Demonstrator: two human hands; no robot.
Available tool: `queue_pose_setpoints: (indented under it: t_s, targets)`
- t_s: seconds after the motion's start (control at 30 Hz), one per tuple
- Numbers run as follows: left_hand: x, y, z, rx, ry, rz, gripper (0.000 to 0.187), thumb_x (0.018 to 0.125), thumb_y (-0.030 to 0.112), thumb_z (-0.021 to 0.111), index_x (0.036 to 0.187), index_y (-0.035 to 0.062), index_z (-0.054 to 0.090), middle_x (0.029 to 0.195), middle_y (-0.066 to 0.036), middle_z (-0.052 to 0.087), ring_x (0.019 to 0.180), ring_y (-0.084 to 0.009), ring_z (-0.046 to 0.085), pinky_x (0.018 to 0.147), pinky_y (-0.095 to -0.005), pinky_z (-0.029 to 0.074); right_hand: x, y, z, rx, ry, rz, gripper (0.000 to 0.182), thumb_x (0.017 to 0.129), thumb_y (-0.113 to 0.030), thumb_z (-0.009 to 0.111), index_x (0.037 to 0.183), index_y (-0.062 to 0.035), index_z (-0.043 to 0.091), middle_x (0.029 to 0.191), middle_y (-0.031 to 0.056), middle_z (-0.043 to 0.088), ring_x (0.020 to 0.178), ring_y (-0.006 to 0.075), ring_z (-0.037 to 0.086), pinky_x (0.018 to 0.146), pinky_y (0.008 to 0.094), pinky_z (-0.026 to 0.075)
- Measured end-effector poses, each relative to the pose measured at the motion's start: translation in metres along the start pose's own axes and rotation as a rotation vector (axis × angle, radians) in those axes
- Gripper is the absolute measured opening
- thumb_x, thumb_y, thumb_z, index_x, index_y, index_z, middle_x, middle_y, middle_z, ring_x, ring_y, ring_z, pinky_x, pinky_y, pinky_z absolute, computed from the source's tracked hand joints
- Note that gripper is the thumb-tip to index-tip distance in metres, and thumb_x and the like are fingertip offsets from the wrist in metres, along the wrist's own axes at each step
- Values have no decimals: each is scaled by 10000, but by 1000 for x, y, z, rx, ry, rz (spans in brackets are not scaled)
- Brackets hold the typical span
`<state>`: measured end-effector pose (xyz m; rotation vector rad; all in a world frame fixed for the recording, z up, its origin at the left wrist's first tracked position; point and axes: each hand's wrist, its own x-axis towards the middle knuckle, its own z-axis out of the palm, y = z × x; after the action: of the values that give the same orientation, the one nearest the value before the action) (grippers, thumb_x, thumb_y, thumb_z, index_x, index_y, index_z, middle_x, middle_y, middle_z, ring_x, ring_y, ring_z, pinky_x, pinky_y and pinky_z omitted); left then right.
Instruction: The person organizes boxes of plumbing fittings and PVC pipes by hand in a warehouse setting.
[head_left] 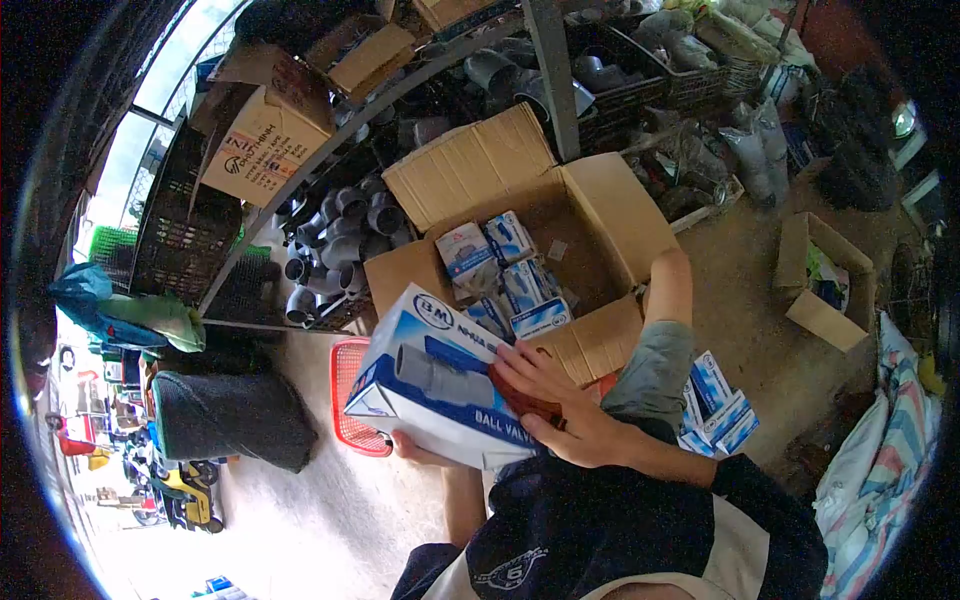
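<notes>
A large white and blue ball valve box [440, 385], printed with a grey valve, is held tilted in front of my chest. My left hand [418, 452] supports it from below at its lower edge, most of the fingers hidden behind it. Across the printed face lies my right hand [565, 405], fingers pressed on the cardboard and thumb apart. Beyond the box stands an open brown carton [470, 165] with several smaller blue and white boxes [525, 285] inside. A red plastic basket [347, 365] is partly covered by the ball valve box.
More blue and white boxes [718, 405] lie on the floor at right, below a small open carton [825, 280]. Grey pipe fittings [345, 235] fill the rack at left. A dark rolled net [230, 415] lies left. A bent limb in grey-green cloth [655, 370] reaches beside the big carton.
</notes>
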<state>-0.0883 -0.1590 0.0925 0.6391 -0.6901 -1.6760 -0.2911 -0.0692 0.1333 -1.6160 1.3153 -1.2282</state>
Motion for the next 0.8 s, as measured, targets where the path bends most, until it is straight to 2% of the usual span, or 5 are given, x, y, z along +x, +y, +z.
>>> queue_pose_setpoints:
  t_s: [0.2, 0.47, 0.6, 0.7, 0.8]
  targets:
    - [-33, -32, 22, 86, -42, -160, 788, 853, 491, 584, 1464, 62, 333, 1349, -153, 493, 1221, -314, 511, 1052, -439, 407, 49, -15, -40, -227, 234, -248, 695, 899, -305, 568, 1519, -103, 328, 1591, 115, 270, 1473, 379, 189, 1180, 532, 150]
    - [-3, -6, 20, -17, 23, -74, 784, 860, 480, 594, 1467, 63, 328, 1349, -151, 493, 1222, -310, 510, 1055, -434, 403, -12, -7, -1, -262, 18, -122, 609, 924, -240, 570, 1495, -129, 391, 1592, 119, 261, 1460, 368, 234, 1184, 501, 176]
    - [-20, -23, 27, 30, 40, -14, 782, 863, 475, 599, 1469, 64, 326, 1349, -149, 493, 1222, -309, 510, 1057, -432, 402, 4, 6, -7, 200, 294, 17, 607, 959, -271, 568, 1508, -109, 366, 1551, 152, 339, 1406, 303, 356, 1147, 378, 285]
    - [-34, -36, 19, 118, 8, -20, 780, 865, 471, 603, 1470, 64, 324, 1349, -148, 493, 1222, -307, 509, 1058, -430, 400, 33, 13, -28, 941, 221, 175, 588, 992, -335, 524, 1502, -88, 369, 1525, 117, 387, 1369, 228, 395, 1116, 367, 328]
    - [-43, -34, 16, 140, -115, -130, 779, 868, 466, 607, 1471, 64, 322, 1349, -147, 493, 1222, -306, 509, 1059, -429, 399, 34, 26, -28, 1255, 287, 420, 533, 1045, -356, 420, 1505, -93, 359, 1349, 78, 548, 1154, 115, 523, 993, 275, 415]
